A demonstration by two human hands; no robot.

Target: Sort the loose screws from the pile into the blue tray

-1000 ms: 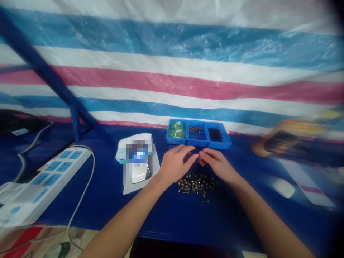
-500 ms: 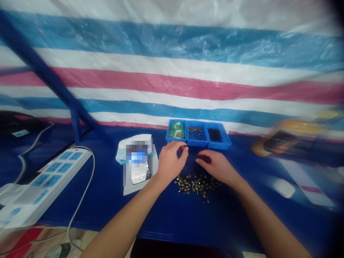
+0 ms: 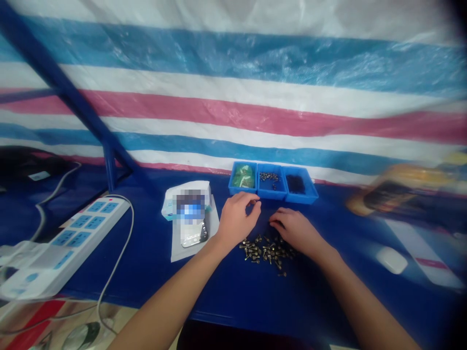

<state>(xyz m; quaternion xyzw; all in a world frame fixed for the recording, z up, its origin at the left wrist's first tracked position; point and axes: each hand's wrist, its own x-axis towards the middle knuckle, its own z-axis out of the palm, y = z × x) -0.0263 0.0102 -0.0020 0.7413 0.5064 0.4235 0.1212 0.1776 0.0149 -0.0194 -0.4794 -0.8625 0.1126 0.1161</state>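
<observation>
Plastic sheeting [image 3: 233, 104] striped blue, white and pink hangs behind a blue worktop [image 3: 146, 277]. Toward the worktop's left edge lies a white power strip [image 3: 69, 257], kept out of the way with its cable [image 3: 122, 243], and toward the right edge sits a white mouse [image 3: 391, 260]. Three blue bins [image 3: 272, 196] stand side by side near the back edge, within easy reach of both arms: the left holds something green [image 3: 243, 176], the middle small metal parts [image 3: 269, 181], the right dark parts [image 3: 295, 183]. Left of centre lies a pale packet [image 3: 191, 197], partly pixelated. Nearer the front, loose small screws [image 3: 268, 253] spread in a thin heap, which leaves each easy to pick out. The left hand [image 3: 237, 221] hovers just ahead of the bins, fingers curled; whether it pinches anything, I cannot tell. The right hand [image 3: 295, 231], half-curled and palm down, sits at the heap's back edge, holding nothing visible.
</observation>
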